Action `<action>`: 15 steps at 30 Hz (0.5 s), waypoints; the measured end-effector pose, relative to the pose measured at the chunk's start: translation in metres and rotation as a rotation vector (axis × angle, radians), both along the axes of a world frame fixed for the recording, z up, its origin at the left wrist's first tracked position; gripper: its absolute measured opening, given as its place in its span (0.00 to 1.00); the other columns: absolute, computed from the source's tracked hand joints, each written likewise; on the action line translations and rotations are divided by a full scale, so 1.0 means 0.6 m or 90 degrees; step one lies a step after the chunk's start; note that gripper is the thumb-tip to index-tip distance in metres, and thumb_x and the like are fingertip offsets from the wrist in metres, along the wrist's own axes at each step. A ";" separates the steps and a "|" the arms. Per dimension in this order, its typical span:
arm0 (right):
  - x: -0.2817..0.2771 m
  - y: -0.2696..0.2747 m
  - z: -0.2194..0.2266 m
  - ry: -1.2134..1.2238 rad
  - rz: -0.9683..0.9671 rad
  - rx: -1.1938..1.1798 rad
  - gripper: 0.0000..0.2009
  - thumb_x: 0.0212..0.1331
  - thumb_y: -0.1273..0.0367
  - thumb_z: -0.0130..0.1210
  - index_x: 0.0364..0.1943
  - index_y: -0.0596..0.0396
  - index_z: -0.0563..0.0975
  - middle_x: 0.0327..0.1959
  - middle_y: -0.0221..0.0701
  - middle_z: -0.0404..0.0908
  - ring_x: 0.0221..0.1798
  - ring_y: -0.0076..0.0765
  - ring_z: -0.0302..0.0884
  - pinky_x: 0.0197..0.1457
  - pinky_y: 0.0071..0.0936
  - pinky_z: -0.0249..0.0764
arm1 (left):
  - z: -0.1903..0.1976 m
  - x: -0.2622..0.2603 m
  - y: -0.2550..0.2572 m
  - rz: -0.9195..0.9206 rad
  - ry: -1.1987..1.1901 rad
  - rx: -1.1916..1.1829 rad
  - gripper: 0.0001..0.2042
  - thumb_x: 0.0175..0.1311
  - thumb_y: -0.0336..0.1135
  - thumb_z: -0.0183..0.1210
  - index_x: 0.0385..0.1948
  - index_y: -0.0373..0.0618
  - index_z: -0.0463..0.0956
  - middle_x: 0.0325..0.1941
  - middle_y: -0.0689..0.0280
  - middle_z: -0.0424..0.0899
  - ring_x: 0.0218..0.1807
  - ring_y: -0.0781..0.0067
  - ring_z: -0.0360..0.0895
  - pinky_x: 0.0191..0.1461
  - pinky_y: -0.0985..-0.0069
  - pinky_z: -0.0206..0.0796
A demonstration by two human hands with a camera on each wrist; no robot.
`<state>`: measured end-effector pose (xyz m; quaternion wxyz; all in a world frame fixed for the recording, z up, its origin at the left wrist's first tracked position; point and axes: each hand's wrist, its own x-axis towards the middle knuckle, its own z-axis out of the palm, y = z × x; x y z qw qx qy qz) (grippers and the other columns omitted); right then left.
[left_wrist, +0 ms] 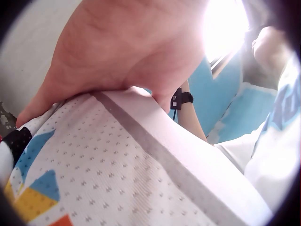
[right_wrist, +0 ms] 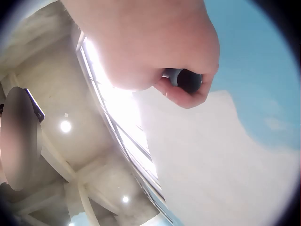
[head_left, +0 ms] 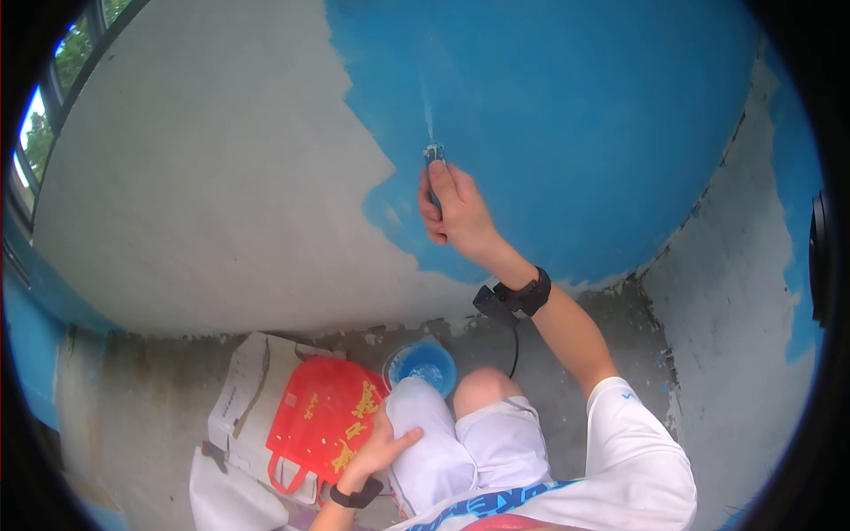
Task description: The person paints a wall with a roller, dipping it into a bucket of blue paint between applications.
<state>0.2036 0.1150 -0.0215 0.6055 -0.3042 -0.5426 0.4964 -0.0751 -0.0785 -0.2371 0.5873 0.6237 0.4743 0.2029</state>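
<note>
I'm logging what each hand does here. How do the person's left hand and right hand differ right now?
The right hand is raised against the blue wall, while the left hand sits low on the thigh of the white shorts. The right hand curls round a brush handle; the left hand lies flat and holds nothing. Both have a black strap at the wrist.

Bright daylight, window glare blown white (both wrist views), fisheye black corners, soft close-up blur
</note>
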 end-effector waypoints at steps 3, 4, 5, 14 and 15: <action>0.004 0.019 -0.057 -0.028 -0.027 -0.028 0.23 0.79 0.46 0.40 0.38 0.52 0.66 0.21 0.23 0.62 0.18 0.19 0.57 0.19 0.23 0.57 | -0.005 -0.002 -0.003 0.010 -0.028 0.020 0.48 0.63 0.50 0.68 0.75 0.32 0.46 0.75 0.43 0.56 0.78 0.48 0.55 0.80 0.58 0.47; 0.006 0.020 -0.080 -0.030 -0.027 -0.030 0.23 0.79 0.46 0.40 0.38 0.52 0.66 0.21 0.23 0.62 0.18 0.19 0.57 0.19 0.23 0.57 | -0.004 -0.003 -0.004 0.011 -0.030 0.018 0.48 0.63 0.50 0.68 0.75 0.32 0.46 0.75 0.43 0.56 0.78 0.48 0.55 0.80 0.58 0.47; 0.008 0.016 -0.106 -0.071 -0.054 -0.014 0.22 0.79 0.47 0.40 0.38 0.51 0.66 0.21 0.22 0.62 0.18 0.19 0.57 0.20 0.23 0.58 | -0.003 -0.003 -0.006 0.008 -0.024 0.026 0.49 0.63 0.51 0.68 0.75 0.32 0.46 0.75 0.42 0.56 0.78 0.47 0.54 0.80 0.58 0.47; 0.060 -0.048 -0.311 -0.238 -0.155 -0.085 0.18 0.81 0.55 0.40 0.38 0.54 0.68 0.20 0.22 0.65 0.20 0.19 0.61 0.23 0.25 0.62 | 0.026 -0.005 -0.028 -0.012 0.034 0.039 0.52 0.65 0.50 0.67 0.76 0.30 0.37 0.76 0.42 0.55 0.79 0.49 0.54 0.81 0.61 0.47; 0.060 -0.058 -0.330 -0.235 -0.158 -0.112 0.16 0.81 0.57 0.42 0.39 0.56 0.69 0.21 0.22 0.66 0.21 0.19 0.61 0.25 0.26 0.63 | 0.027 -0.005 -0.032 -0.016 0.046 0.047 0.53 0.64 0.51 0.67 0.76 0.30 0.36 0.76 0.41 0.55 0.79 0.48 0.53 0.81 0.61 0.47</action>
